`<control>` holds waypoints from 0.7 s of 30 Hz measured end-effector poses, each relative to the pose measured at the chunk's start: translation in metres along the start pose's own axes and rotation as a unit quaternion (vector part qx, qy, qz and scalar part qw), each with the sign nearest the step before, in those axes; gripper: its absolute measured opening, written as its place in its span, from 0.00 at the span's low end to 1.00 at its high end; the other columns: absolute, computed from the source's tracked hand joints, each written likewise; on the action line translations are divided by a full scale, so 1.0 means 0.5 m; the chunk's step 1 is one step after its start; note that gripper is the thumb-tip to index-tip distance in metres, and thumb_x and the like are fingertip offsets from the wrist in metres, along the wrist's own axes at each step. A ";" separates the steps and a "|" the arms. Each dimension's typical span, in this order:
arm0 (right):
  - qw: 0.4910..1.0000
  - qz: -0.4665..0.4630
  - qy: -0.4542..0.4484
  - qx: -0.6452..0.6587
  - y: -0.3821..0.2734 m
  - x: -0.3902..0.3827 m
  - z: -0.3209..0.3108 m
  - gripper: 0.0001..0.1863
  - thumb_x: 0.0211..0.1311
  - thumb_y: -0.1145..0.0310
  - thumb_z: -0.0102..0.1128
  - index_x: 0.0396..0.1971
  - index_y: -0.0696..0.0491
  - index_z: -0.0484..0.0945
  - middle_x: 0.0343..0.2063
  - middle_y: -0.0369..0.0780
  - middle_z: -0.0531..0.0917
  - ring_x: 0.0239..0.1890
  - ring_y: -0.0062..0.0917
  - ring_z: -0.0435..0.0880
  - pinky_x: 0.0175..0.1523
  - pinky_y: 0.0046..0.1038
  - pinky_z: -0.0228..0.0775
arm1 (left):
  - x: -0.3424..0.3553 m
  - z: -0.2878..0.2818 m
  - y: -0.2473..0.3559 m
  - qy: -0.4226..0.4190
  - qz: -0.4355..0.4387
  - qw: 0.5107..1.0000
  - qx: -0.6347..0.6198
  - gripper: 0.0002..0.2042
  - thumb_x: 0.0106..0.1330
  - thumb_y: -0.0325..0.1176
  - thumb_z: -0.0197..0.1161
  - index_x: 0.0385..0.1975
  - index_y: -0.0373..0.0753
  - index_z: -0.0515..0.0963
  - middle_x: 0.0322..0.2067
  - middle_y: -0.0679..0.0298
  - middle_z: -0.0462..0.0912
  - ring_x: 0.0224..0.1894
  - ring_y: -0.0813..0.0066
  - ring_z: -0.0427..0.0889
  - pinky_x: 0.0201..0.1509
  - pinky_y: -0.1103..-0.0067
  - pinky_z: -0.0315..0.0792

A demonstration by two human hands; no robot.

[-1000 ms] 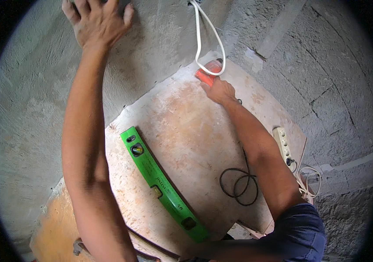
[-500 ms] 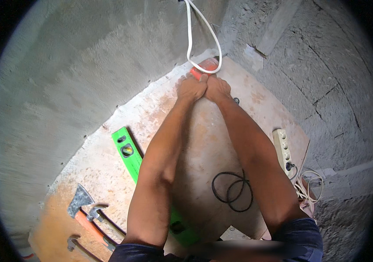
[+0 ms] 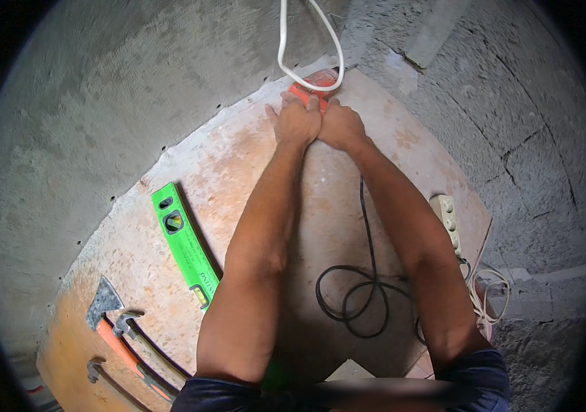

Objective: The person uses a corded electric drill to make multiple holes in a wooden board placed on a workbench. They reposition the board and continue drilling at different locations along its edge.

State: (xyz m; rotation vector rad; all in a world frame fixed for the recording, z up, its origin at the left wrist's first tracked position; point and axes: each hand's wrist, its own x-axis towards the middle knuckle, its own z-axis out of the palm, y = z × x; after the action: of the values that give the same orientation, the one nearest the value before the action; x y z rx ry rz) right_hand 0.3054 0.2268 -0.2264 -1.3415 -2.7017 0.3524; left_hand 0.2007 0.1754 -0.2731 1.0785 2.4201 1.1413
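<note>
Gripping a red-orange, rounded plastic power tool [image 3: 319, 78] in the right hand [image 3: 342, 128] at the far corner of the pale, stained worktop [image 3: 406, 141], touching it with the half-spread left hand [image 3: 297, 126], of uncertain grip; apparently positioning it, probably needing two-handed steadiness next.

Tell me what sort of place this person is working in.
Probably a room being built or renovated: the grey walls look rough and unpainted, a loop of white cable hangs loose, and a green spirit level lies to the left of the forearms.
</note>
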 end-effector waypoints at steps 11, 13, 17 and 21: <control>1.000 -0.002 0.002 0.021 -0.008 -0.007 -0.004 0.32 0.68 0.53 0.59 0.59 0.66 0.74 0.54 0.61 0.85 0.60 0.53 0.85 0.65 0.46 0.77 | 0.007 -0.005 -0.011 0.000 0.012 1.000 0.024 0.47 0.75 0.58 0.48 0.74 0.14 0.54 0.65 0.37 0.78 0.73 0.50 0.74 0.86 0.54 0.31; 1.000 0.001 -0.001 0.022 -0.010 -0.008 -0.007 0.32 0.68 0.53 0.59 0.60 0.65 0.74 0.54 0.61 0.85 0.60 0.53 0.85 0.65 0.46 0.77 | 0.008 -0.006 -0.012 -0.004 0.012 1.000 0.026 0.47 0.74 0.58 0.49 0.74 0.13 0.54 0.63 0.36 0.80 0.72 0.50 0.75 0.86 0.54 0.32; 1.000 0.006 -0.010 0.027 -0.013 -0.004 -0.013 0.31 0.68 0.54 0.58 0.61 0.64 0.73 0.55 0.60 0.85 0.60 0.52 0.85 0.66 0.45 0.76 | 0.018 -0.007 -0.016 -0.004 0.019 0.999 0.027 0.47 0.74 0.57 0.49 0.73 0.13 0.55 0.60 0.37 0.82 0.71 0.49 0.76 0.86 0.54 0.32; 0.999 0.014 -0.010 0.029 -0.016 0.002 -0.011 0.32 0.69 0.53 0.58 0.62 0.65 0.73 0.55 0.60 0.85 0.61 0.52 0.85 0.66 0.45 0.76 | 0.030 -0.002 -0.023 -0.006 0.020 1.000 0.017 0.45 0.73 0.56 0.50 0.72 0.13 0.57 0.59 0.37 0.82 0.70 0.48 0.77 0.86 0.53 0.32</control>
State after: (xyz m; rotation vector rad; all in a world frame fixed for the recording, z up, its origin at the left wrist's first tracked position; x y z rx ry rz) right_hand 0.2996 0.2235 -0.2188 -1.3673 -2.6695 0.4437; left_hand 0.1838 0.1808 -0.2796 1.1460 2.4280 1.1076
